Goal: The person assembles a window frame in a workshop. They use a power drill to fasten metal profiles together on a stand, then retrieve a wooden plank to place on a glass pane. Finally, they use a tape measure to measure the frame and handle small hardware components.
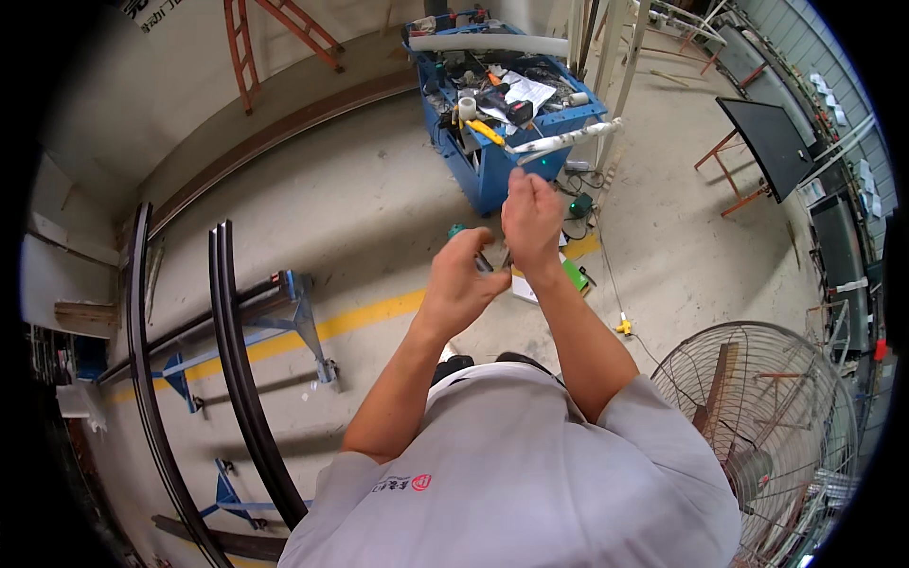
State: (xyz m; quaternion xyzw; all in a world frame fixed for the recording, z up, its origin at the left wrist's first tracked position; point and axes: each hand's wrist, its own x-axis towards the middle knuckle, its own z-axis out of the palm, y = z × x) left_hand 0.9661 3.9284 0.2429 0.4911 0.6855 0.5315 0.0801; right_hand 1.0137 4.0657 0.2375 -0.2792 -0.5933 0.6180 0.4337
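Both my hands are raised close together in front of my body. My left hand [458, 281] curls with its thumb and fingers bent around a gap. In that gap shows a short dark cylindrical piece [484, 262], and a bit of teal [455, 230] appears just beyond the fingers; I cannot make out its kind. My right hand [532, 220], a little farther off and higher, is closed and slightly blurred. A thin dark sliver [507, 257] shows under its palm side, and whatever its fingers hold is hidden.
A blue tool cart [497, 175] ahead carries a drill [516, 109], a yellow-handled knife [486, 132] and papers. Long dark profiles [227, 322] rest on blue stands [305, 327] at left. A wire-cage fan [757, 417] is near right. A cable with a yellow connector [623, 328] crosses the floor.
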